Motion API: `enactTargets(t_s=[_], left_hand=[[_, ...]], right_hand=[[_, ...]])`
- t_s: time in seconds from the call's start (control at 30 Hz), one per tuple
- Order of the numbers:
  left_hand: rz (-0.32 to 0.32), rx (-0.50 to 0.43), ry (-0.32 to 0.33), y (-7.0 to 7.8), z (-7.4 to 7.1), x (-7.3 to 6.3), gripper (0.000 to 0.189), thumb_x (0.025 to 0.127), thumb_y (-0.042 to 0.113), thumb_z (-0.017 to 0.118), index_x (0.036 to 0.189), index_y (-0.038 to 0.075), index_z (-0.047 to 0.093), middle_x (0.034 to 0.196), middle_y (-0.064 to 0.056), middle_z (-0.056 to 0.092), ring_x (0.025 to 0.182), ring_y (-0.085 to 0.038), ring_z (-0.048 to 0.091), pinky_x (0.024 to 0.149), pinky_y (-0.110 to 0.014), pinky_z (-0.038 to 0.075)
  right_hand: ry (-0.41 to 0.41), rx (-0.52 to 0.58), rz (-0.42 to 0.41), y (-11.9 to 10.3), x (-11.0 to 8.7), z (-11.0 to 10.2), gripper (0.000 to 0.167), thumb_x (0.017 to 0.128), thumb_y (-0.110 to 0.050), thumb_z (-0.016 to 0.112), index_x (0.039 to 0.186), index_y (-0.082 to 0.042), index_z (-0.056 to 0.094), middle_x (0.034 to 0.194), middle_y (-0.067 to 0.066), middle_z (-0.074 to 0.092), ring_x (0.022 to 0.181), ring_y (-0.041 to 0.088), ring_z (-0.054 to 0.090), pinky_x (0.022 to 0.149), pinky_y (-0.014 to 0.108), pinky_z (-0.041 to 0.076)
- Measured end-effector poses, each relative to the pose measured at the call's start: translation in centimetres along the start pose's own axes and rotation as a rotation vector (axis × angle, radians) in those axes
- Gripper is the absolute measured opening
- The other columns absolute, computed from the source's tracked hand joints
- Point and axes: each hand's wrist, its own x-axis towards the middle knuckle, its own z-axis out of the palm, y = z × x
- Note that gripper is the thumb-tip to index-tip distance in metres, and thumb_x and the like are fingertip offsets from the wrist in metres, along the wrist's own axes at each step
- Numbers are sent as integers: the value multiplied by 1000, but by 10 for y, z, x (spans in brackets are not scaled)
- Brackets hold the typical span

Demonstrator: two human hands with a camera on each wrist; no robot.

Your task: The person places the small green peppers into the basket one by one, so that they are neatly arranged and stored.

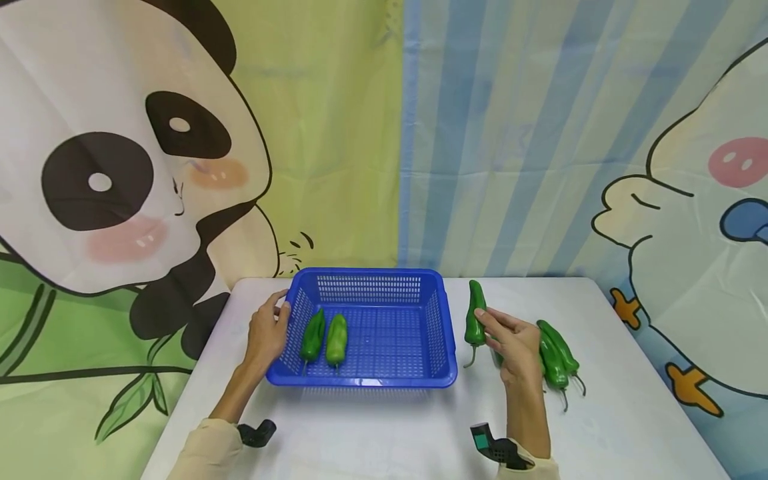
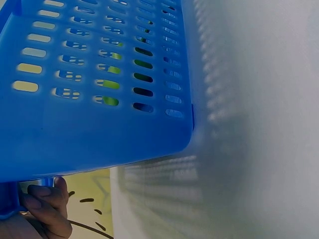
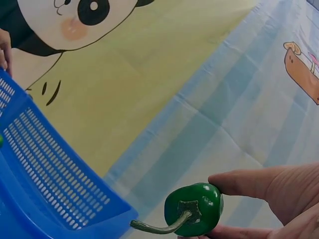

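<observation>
A green pepper (image 1: 475,323) is pinched between the thumb and fingers of my right hand (image 1: 517,343), just right of the blue plastic basket (image 1: 390,340). It is held with its stem toward me; the right wrist view shows the curved stem (image 3: 164,229) close up. At the basket's left rim, my left hand (image 1: 268,333) grips the edge, its curled fingers (image 2: 52,211) visible in the left wrist view. Inside the basket's left part lie a dark green pepper (image 1: 313,337) and a lighter green pepper (image 1: 337,340), side by side.
Several more green peppers (image 1: 555,363) lie in a pile on the white table (image 1: 624,413), right of my right hand and partly hidden by it. Behind the table hangs a cloth backdrop (image 1: 336,133) with cartoon animals.
</observation>
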Motion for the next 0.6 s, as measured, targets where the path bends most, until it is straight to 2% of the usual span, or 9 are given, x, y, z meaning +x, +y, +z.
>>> enactTargets(t_s=[0.6], left_hand=[[1,4,6,2,-1,0,46,117,20,47,158,2,54,101,-26,75,78,-29,70,65,-30,49]], right_hand=[[-43,-12,-2,-4,-7,8,63,96,-23,86,142,13,63,105,-3,75,85,4,72,78,21,62]])
